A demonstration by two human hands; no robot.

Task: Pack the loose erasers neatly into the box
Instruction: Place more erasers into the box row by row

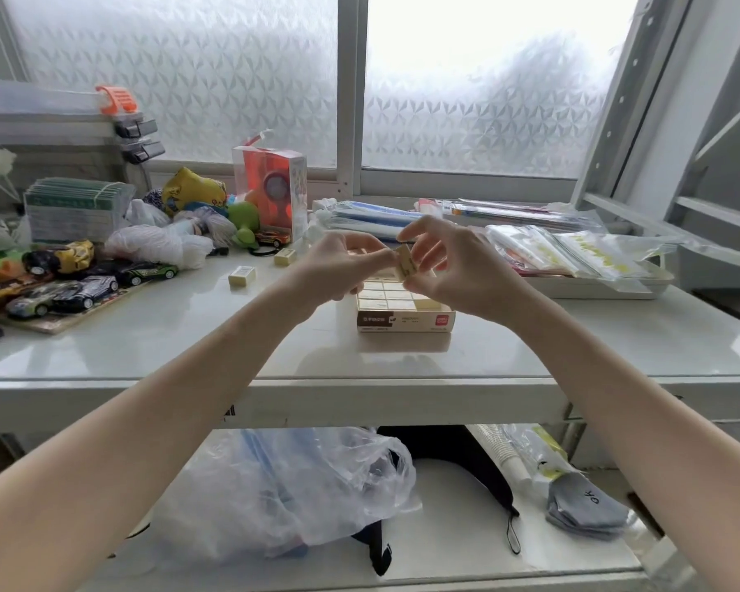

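- Both hands meet at the centre of the frame, above the box [406,319] on the counter [573,335].
- The right hand [453,267] pinches one eraser [403,261] between thumb and fingers; the left hand [347,267] touches its left edge with curled fingertips.
- The held eraser stands on end, long axis near upright and tilted, directly over the box's far rows.
- The box's near rows already show packed erasers lying flat.
- Two loose erasers [242,276] [285,256] lie left of centre on the counter, nearer the left hand.
- Judgement: the eraser must be turned flat before going down.
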